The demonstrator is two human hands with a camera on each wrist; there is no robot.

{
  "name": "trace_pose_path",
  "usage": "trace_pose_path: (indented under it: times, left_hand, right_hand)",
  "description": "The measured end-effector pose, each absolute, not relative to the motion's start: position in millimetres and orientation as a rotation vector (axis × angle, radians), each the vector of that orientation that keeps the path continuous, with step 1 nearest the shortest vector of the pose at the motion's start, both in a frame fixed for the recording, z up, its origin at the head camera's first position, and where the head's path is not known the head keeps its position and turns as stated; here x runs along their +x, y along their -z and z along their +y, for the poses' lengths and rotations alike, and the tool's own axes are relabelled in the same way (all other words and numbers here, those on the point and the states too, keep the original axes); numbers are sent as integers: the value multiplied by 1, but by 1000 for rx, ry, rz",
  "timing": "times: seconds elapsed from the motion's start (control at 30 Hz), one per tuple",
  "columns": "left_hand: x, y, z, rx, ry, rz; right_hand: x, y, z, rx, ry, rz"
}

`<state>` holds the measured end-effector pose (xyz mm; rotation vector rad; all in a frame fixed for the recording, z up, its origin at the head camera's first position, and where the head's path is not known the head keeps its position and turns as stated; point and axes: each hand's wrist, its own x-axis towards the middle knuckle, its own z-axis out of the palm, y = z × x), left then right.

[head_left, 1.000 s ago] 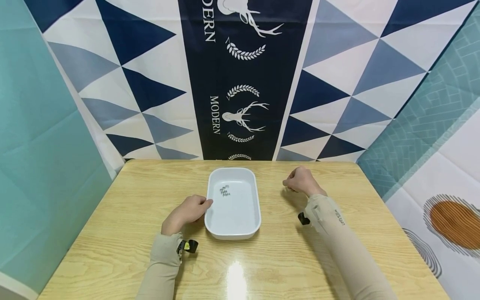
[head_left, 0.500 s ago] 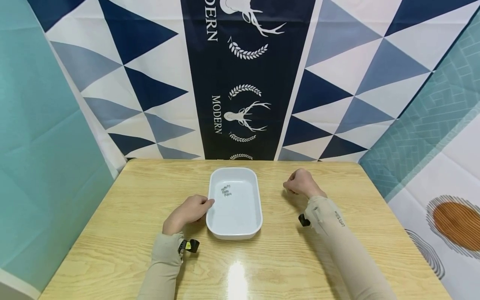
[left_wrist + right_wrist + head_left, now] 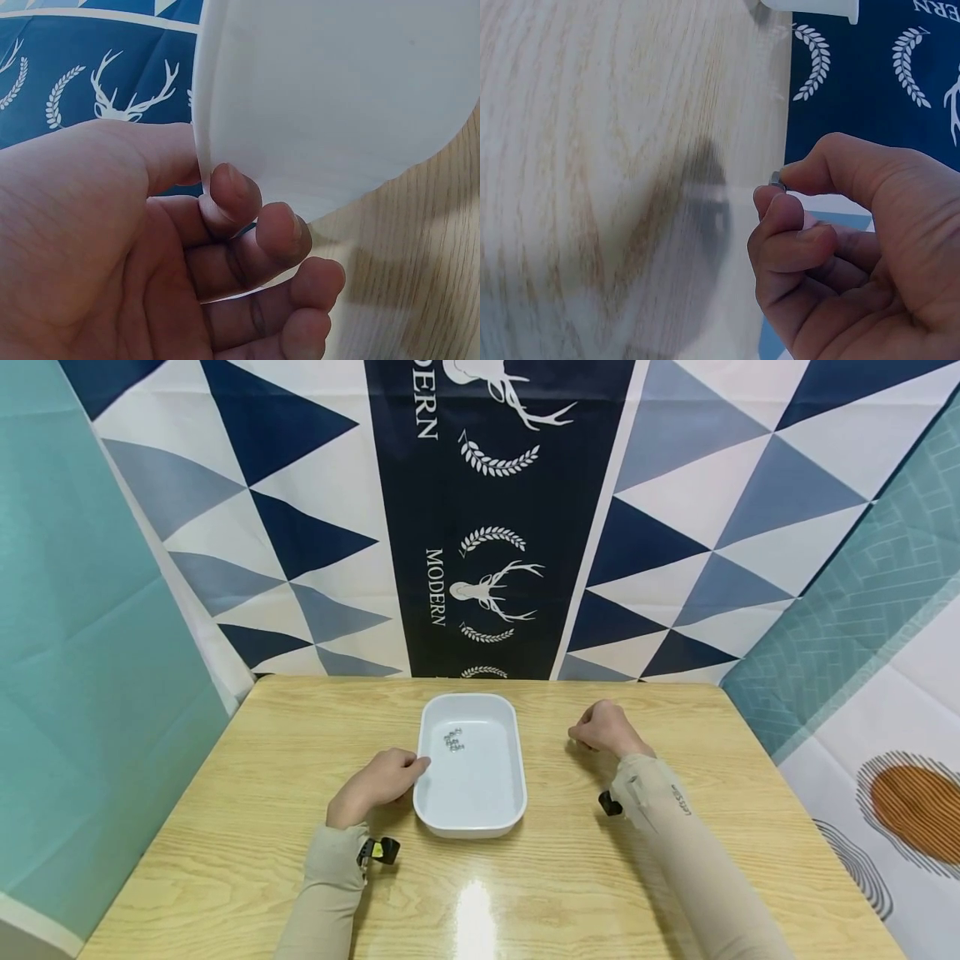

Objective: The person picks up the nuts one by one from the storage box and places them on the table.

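A white rectangular tray (image 3: pixel 471 785) is at the middle of the table, with several small silvery metal pieces (image 3: pixel 453 741) lying in its far left part. At the tray's left side, my left hand (image 3: pixel 381 779) pinches the rim, the thumb over the edge and the fingers against the outer wall. In the left wrist view, the left hand's fingertips (image 3: pixel 277 231) touch that wall (image 3: pixel 337 105). Right of the tray and apart from it, my right hand (image 3: pixel 606 727) holds a small metal nut (image 3: pixel 775 179) between thumb and index finger, just above the table.
The light wooden table (image 3: pixel 262 777) ends at a patterned cloth backdrop (image 3: pixel 480 527). A teal panel (image 3: pixel 97 652) stands on the left, and a printed cloth (image 3: pixel 885 760) hangs on the right. Each wrist carries a small black camera (image 3: pixel 386 851).
The view has shifted very slightly. Both hands keep almost the same places, and the tray with its metal pieces stays put.
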<state>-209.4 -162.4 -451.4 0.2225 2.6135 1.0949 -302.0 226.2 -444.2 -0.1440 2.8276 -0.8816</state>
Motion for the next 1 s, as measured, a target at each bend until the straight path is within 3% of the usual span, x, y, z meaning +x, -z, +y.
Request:
trace_pose_path:
  times: [1.0]
  left_hand:
    - [-210,453,-163,217,-1095,2611]
  right_hand:
    - [-300,459,225,-80,893,2797]
